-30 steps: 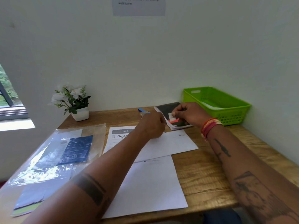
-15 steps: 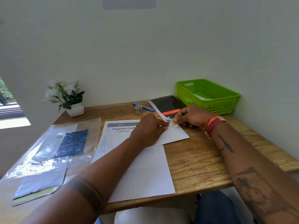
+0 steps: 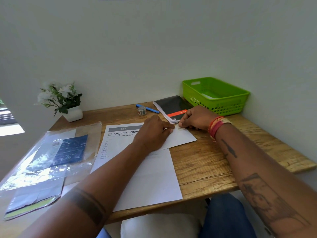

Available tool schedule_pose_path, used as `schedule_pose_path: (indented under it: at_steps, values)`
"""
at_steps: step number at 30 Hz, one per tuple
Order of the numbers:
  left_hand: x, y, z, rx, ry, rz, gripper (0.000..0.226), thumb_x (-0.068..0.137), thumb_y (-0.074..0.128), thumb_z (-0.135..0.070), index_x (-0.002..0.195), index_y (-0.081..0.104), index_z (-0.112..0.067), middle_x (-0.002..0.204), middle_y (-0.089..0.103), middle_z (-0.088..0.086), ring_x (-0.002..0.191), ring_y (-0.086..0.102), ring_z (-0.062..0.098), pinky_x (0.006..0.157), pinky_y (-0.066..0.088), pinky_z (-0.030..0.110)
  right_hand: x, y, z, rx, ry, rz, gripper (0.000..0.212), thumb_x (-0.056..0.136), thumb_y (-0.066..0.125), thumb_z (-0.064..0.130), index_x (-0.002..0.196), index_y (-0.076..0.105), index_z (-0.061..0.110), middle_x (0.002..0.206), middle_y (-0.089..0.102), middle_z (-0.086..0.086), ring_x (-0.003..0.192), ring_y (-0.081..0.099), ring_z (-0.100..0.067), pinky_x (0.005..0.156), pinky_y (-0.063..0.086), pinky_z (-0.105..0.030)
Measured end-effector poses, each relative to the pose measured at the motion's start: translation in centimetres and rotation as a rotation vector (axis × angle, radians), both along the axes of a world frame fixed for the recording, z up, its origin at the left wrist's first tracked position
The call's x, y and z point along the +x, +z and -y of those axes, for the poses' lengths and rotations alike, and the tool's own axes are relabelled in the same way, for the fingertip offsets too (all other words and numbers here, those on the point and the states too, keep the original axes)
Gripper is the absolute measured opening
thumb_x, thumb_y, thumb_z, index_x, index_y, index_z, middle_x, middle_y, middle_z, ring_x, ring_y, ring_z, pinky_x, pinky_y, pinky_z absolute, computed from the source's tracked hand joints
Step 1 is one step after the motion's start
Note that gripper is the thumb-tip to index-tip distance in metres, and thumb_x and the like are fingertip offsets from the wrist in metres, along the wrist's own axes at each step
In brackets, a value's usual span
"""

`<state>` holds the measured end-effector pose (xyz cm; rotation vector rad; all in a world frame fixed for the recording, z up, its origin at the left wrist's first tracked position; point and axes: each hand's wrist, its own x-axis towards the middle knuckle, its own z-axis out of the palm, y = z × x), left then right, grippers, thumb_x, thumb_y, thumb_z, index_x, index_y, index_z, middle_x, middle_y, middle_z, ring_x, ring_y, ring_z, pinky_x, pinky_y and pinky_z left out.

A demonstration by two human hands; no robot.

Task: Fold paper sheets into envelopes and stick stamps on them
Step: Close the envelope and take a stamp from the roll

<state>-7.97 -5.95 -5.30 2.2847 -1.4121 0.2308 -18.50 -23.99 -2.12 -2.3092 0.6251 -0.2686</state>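
A folded white paper envelope (image 3: 181, 140) lies on the wooden desk (image 3: 205, 165), over a printed instruction sheet (image 3: 120, 134). My left hand (image 3: 152, 133) rests flat on the envelope, its fingertips at the top corner. My right hand (image 3: 195, 118) pinches a small pale stamp (image 3: 180, 127) right at that corner, touching the envelope. A blank white sheet (image 3: 151, 182) lies nearer to me. A small roll of stamps (image 3: 141, 110) stands behind, beside a blue pen (image 3: 149, 109).
A green plastic basket (image 3: 216, 95) with paper inside stands at the back right corner. A black notebook with an orange band (image 3: 171, 105) lies beside it. A potted white flower (image 3: 65, 102) stands at the back left. Clear plastic bags with dark packets (image 3: 51, 157) cover the left side.
My right hand came from the notebook down to the envelope's top corner with the stamp. My left hand stayed on the envelope. The camera tilted downward.
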Motion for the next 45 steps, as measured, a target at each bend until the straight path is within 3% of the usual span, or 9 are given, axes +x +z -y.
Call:
schedule_pose_path:
  at_steps: [5,12,18,21,25,27,31,39,45]
  values:
    - [-0.1,0.0,0.0,0.008,-0.003,-0.001,0.030,0.101,0.053,-0.043,0.128,0.067,-0.039,0.103,0.058,0.001,0.098,0.049,0.017,0.079,0.037,0.031,0.0,0.1,-0.3,-0.043,-0.003,-0.018,0.010,0.075,0.084,0.029,0.067,0.078,0.026,0.055,0.067,0.019,0.044,0.056,0.009,0.048,0.038,-0.014]
    - [-0.2,0.2,0.0,0.031,-0.005,0.019,0.031,0.102,0.052,-0.041,0.128,0.068,-0.038,0.106,0.061,0.003,0.102,0.051,0.019,0.085,0.043,0.035,0.2,0.4,-0.9,-0.119,-0.020,-0.046,0.009,0.075,0.084,0.029,0.068,0.079,0.025,0.067,0.072,0.013,0.069,0.065,-0.007,0.058,0.042,-0.021]
    - [-0.3,0.3,0.0,0.065,0.000,0.022,0.032,0.103,0.049,-0.042,0.131,0.066,-0.038,0.115,0.063,0.002,0.109,0.050,0.020,0.094,0.044,0.039,0.1,1.2,-2.0,-0.192,-0.032,-0.131,0.017,0.081,0.079,0.028,0.092,0.081,0.016,0.099,0.075,-0.003,0.094,0.068,-0.021,0.090,0.055,-0.036]
    - [-0.4,0.3,-0.1,0.052,-0.001,0.009,0.032,0.102,0.050,-0.041,0.130,0.066,-0.038,0.112,0.060,0.004,0.109,0.050,0.021,0.094,0.043,0.038,0.1,1.5,-2.4,-0.207,-0.033,-0.172,0.023,0.085,0.075,0.028,0.099,0.079,0.011,0.106,0.074,-0.007,0.100,0.067,-0.025,0.095,0.053,-0.039]
    - [-0.5,0.3,0.0,0.088,-0.016,0.032,0.035,0.104,0.047,-0.036,0.136,0.060,-0.040,0.109,0.054,0.004,0.111,0.046,0.022,0.093,0.040,0.037,0.4,1.5,-2.2,-0.231,-0.037,-0.229,0.035,0.085,0.075,0.033,0.107,0.074,0.007,0.108,0.071,-0.010,0.099,0.066,-0.026,0.091,0.054,-0.036]
    - [-0.5,0.4,0.1,0.119,-0.040,0.068,0.038,0.106,0.042,-0.029,0.138,0.058,-0.040,0.100,0.049,0.002,0.105,0.045,0.021,0.087,0.038,0.035,0.6,1.5,-1.9,-0.229,-0.057,-0.247,0.036,0.082,0.077,0.035,0.103,0.073,0.006,0.099,0.070,-0.009,0.088,0.064,-0.025,0.077,0.051,-0.030]
    - [-0.5,0.3,0.0,0.108,-0.056,0.093,0.040,0.106,0.040,-0.023,0.137,0.059,-0.040,0.093,0.044,0.000,0.099,0.043,0.019,0.083,0.035,0.035,1.2,1.3,-1.7,-0.315,-0.113,-0.252,0.028,0.082,0.072,0.031,0.069,0.057,0.011,0.073,0.057,-0.005,0.061,0.052,-0.018,0.051,0.032,-0.025]
    - [-0.6,0.7,0.2,0.194,-0.020,0.076,0.044,0.107,0.031,-0.028,0.144,0.049,-0.045,0.102,0.043,0.003,0.103,0.043,0.022,0.086,0.038,0.038,-0.4,1.9,-1.3,-0.289,-0.018,-0.339,0.044,0.085,0.074,0.048,0.103,0.074,0.007,0.104,0.070,-0.009,0.100,0.065,-0.028,0.088,0.050,-0.035]
    - [-0.8,1.0,0.0,0.194,-0.047,0.078,0.042,0.107,0.036,-0.027,0.143,0.051,-0.043,0.101,0.045,0.002,0.102,0.042,0.020,0.082,0.030,0.034,-0.7,2.4,-1.1,-0.208,0.007,-0.364,0.040,0.085,0.075,0.043,0.102,0.075,0.006,0.093,0.070,-0.009,0.077,0.057,-0.023,0.074,0.044,-0.031]
